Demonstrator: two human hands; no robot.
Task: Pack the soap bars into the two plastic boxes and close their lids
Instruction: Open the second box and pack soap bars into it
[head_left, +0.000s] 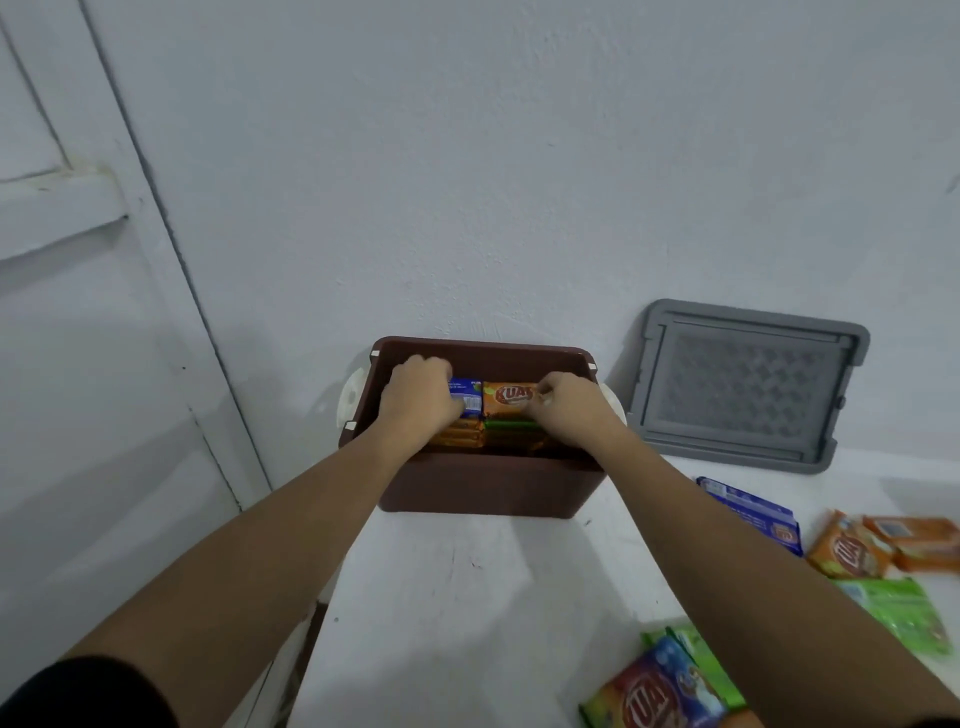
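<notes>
the left hand (421, 395) covers most of a blue soap bar (469, 399) inside the brown box (488, 488), so only the bar's right end with its white label shows; the fingers are curled over the bar and grasp it. the right hand (569, 408) pinches the right edge of an orange soap bar (506, 399), its fingertips hiding that end of the wrapper. beneath these two, the lower layers are dim: a green bar (511, 425) shows only as an edge, and a stack of orange bars (457, 439) peeks out under the left wrist. the box floor cannot be seen. the right latch of the box is hidden behind the right wrist; the white left latch (349, 397) shows in part.

the box is dark brown, rectangular and open-topped, standing at the back of the white table (467, 597), against the wall. a grey lid (748, 384) with a patterned centre panel sits to its right by the wall; whether it leans or lies flat is hard to tell. loose bars lie on the table's right side: a blue pack (753, 514), two orange packs (852, 551), a green pack (904, 613), and a mixed pile (660, 691) cut off by the bottom edge.
</notes>
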